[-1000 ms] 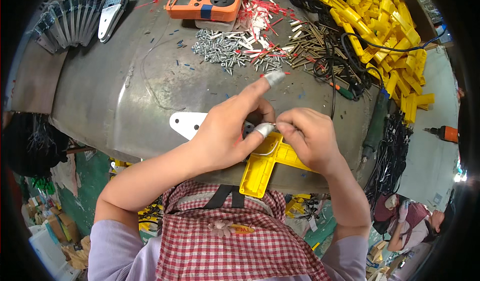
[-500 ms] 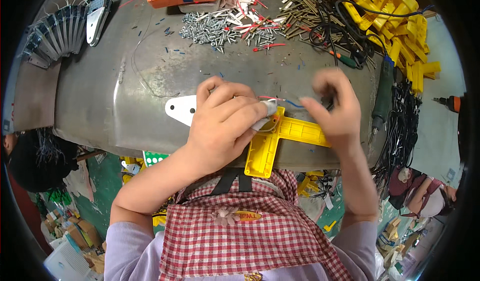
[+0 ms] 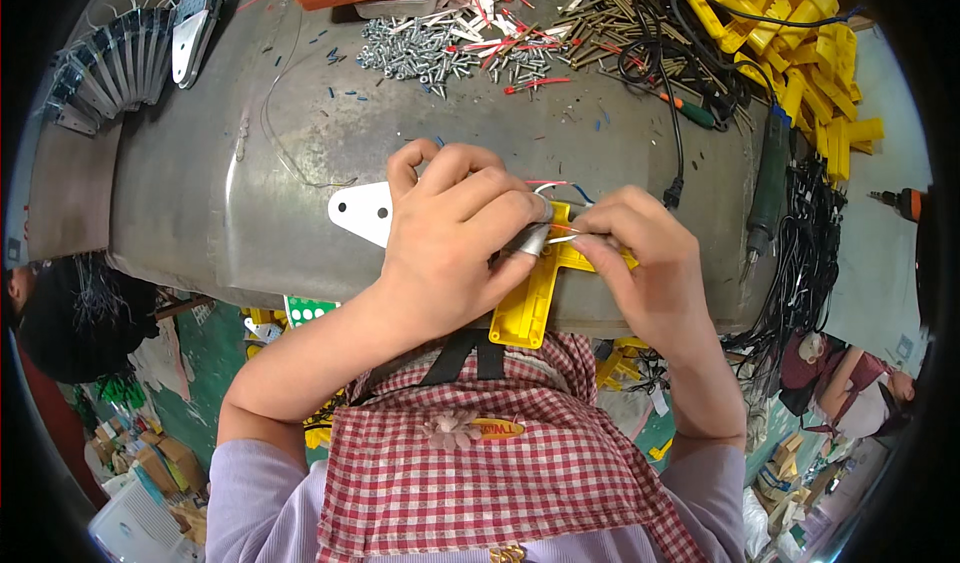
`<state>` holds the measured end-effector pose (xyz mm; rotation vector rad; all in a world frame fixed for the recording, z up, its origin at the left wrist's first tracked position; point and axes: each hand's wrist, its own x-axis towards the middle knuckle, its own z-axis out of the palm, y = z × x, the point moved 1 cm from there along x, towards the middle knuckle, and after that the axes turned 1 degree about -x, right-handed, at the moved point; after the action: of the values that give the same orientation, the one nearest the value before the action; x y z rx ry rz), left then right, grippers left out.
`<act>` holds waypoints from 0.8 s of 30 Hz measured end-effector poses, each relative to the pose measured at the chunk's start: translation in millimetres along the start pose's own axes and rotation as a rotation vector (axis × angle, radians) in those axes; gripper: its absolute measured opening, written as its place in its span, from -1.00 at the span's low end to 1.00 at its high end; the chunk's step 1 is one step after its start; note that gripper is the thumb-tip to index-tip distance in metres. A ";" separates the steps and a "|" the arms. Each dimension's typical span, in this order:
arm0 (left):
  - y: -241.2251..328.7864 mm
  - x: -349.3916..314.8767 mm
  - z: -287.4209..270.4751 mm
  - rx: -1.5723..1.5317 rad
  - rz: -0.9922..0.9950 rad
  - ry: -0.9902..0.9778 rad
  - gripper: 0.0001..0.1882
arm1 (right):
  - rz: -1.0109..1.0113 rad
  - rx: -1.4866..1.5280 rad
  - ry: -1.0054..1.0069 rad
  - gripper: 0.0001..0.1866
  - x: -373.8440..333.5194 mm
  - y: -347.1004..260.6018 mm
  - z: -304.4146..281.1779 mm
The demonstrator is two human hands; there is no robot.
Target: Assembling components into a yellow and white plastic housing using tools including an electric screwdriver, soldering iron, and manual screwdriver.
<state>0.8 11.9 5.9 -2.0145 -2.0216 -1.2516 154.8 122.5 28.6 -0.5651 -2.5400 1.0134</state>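
Note:
My left hand is closed over a white tapered plate with dark holes, whose pointed end sticks out to the left. Most of this part is hidden under my palm; a pale edge and several thin wires come out at its right side. With thumb and forefinger, my right hand pinches a thin wire just right of the left fingertips. Red and blue wires arch above it. Below and between both hands, a yellow plastic housing, an open ribbed shell, lies at the table's near edge, partly covered by my right fingers.
Silver screws, white and red pieces and brass-coloured pins lie in heaps at the back. Yellow housings are piled at far right, near a green-handled screwdriver, a dark power tool and black cables. Similar plates stand at far left.
My right hand has come left and down from above the housing and now pinches a wire beside my left hand. The left hand keeps its hold on the white plate.

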 end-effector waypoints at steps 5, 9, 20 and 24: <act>6.0 1.5 -3.1 0.059 0.009 -0.029 -0.76 | 0.090 -0.026 0.045 -0.84 3.6 -8.9 -1.7; 8.2 -0.7 -4.0 -0.038 -0.042 -0.065 -0.76 | 0.164 0.027 0.017 -0.83 4.2 -8.2 -0.1; -2.4 6.3 -2.6 -0.350 -0.423 -0.130 -0.87 | -0.111 -0.118 0.322 -0.83 7.3 0.0 -2.2; -4.0 7.8 -3.0 -0.346 -0.398 -0.171 -0.86 | 0.200 0.403 0.243 -0.80 6.8 2.1 -0.9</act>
<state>-5.3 17.4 10.1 -1.9681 -2.5351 -1.6518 149.8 127.7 28.9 -0.7773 -2.0238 1.3874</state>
